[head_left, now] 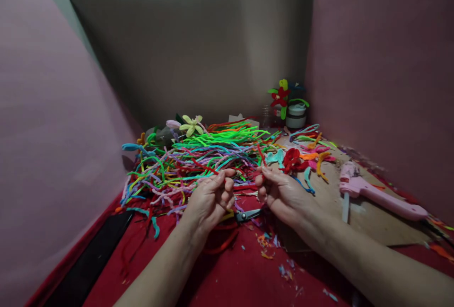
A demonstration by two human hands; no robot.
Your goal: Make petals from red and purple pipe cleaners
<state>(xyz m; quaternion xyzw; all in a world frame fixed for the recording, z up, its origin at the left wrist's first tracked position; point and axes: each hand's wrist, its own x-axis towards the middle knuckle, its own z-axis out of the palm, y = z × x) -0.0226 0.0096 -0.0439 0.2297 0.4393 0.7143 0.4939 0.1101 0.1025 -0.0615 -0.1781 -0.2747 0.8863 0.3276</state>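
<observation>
- Two bare hands over a red cloth (220,283), with fuzzy scraps (266,249) littered across the near part.
- Black strip (90,257) lies on the cloth off to the left.
- Left hand (212,196): grip's pinched closed, thumb to fingertips, on a red stem (203,166) that pokes up and left over the pile.
- Right hand (280,193): also a tight pinch, on a second red stem (261,153) sticking up past the fingertips. Hands are near each other, not touching. Can't tell if those two reds are actually one piece.
- Scissors (248,214) sit low between the hands, partly hidden.
- Over on the right, a board (376,233) with a pink glue gun (381,196) lying on it, nozzle pointing nearer.
- Some red petals (292,160) on the board too, just beyond the right hand.
- Big messy pile (220,148) of coloured stems past both hands.
- Pale yellow flower (191,126) at the pile's far edge.
- Way back: red flower (280,96) standing upright beside a lidded jar (295,116), then the grey wall (198,56).
</observation>
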